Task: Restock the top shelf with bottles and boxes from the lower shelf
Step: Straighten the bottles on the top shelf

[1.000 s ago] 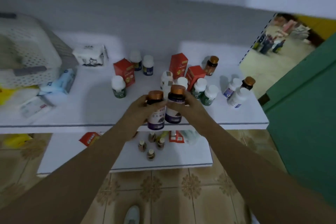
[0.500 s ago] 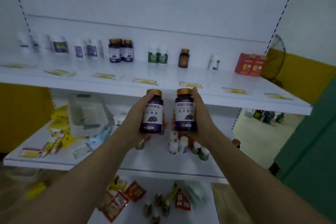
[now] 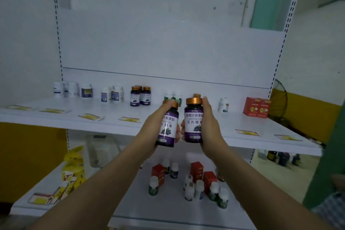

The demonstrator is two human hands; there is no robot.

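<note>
My left hand (image 3: 152, 129) grips a dark purple bottle (image 3: 169, 127) with a copper cap, tilted slightly. My right hand (image 3: 210, 127) holds a matching purple bottle (image 3: 193, 123) upright. Both bottles hang just in front of the top shelf (image 3: 115, 123), at its front edge. Along the back of that shelf stand white bottles (image 3: 72, 89), purple bottles (image 3: 140, 96), green bottles (image 3: 173, 97), one white bottle (image 3: 223, 105) and red boxes (image 3: 256, 107). On the lower shelf (image 3: 138, 188) stand several bottles (image 3: 205, 190) and red boxes (image 3: 158, 173).
Yellow price tags (image 3: 128, 119) lie along the top shelf's front. A white perforated basket (image 3: 100, 150) and yellow packets (image 3: 74, 166) sit at the left of the lower shelf. A green door (image 3: 326, 164) stands to the right, a yellow wall (image 3: 28, 155) to the left.
Both hands have lifted the two purple bottles from the lower shelf up to the level of the top shelf. The view has tilted upward.
</note>
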